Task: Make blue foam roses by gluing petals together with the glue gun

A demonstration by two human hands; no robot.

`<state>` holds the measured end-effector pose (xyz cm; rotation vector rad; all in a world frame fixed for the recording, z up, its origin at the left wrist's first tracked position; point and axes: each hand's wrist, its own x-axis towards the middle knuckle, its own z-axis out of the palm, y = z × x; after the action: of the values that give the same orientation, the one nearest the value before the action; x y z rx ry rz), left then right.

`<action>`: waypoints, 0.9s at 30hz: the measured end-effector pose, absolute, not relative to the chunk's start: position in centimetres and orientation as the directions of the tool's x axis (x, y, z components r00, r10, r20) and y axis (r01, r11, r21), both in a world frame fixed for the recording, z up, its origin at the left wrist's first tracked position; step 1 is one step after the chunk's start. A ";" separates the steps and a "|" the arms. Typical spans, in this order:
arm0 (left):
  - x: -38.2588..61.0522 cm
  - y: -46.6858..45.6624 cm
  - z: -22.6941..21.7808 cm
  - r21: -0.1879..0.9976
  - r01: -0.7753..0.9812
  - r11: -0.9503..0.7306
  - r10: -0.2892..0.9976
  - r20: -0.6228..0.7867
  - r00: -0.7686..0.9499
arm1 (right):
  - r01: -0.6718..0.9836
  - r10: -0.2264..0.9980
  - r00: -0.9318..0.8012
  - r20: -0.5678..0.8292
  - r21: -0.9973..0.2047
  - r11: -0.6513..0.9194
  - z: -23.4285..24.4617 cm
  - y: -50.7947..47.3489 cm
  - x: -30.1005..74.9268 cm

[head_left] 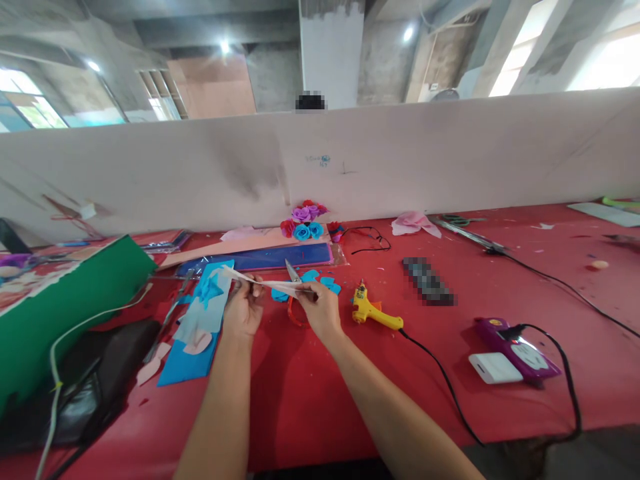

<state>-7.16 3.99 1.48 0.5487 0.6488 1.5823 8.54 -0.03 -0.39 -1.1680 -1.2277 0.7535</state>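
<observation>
My left hand (243, 308) is closed on a thin pale pink sheet (253, 279) held flat above the red table (350, 380). Scissors with orange handles (295, 293) are gripped in my right hand (320, 311); their blades point up and left, touching the sheet's edge. Light blue cut pieces (320, 280) lie just behind my hands. To the left lies a blue sheet (193, 347) with pale pink petals on it. A cluster of purple, blue and red paper roses (303, 223) sits by the white partition.
A yellow glue gun (373, 311) with a black cord lies right of my hands. Further right are a purple phone (517, 348) and a white box (495, 367). A green board (65, 300) and a black bag (95, 387) fill the left. A dark blue sheet pack (260, 257) lies behind.
</observation>
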 end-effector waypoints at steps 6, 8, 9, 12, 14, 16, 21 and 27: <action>-7.2 3.8 2.2 0.653 -0.708 -0.269 0.962 0.158 -0.221 | 0.161 0.866 0.390 0.314 -0.949 0.271 0.2 -0.5 8.6; -6.7 3.1 2.6 0.711 -0.654 -0.258 0.966 0.203 -0.161 | -0.001 0.961 0.198 0.193 -0.980 0.197 0.5 -0.8 8.1; -6.3 2.7 2.9 0.754 -0.619 -0.222 0.973 0.208 -0.096 | -0.119 0.990 0.076 0.115 -0.985 0.123 0.6 -0.9 7.9; -5.4 1.3 3.3 0.872 -0.488 -0.034 0.980 0.124 0.153 | -0.450 0.989 -0.146 -0.019 -0.889 -0.084 1.2 -0.9 7.7; -5.0 0.7 3.3 0.910 -0.407 0.076 0.957 0.048 0.286 | -0.561 0.991 -0.121 -0.051 -0.820 -0.111 1.5 -0.7 8.0; -4.9 0.5 3.1 0.923 -0.343 0.174 0.923 -0.032 0.383 | -0.602 0.994 -0.053 -0.096 -0.791 -0.109 1.6 -0.5 8.5; -5.1 1.0 2.3 0.961 -0.218 0.173 0.889 -0.057 0.454 | -0.663 0.987 0.032 -0.157 -0.742 -0.096 1.4 -0.1 9.1; -5.3 1.9 2.0 0.969 -0.234 -0.081 0.958 0.141 0.250 | -0.595 0.990 0.010 -0.140 -0.796 -0.107 0.8 0.1 9.0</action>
<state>-5.33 1.88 1.97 1.2379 0.7949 1.1864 9.00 0.07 0.81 -0.8387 -0.6273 1.4984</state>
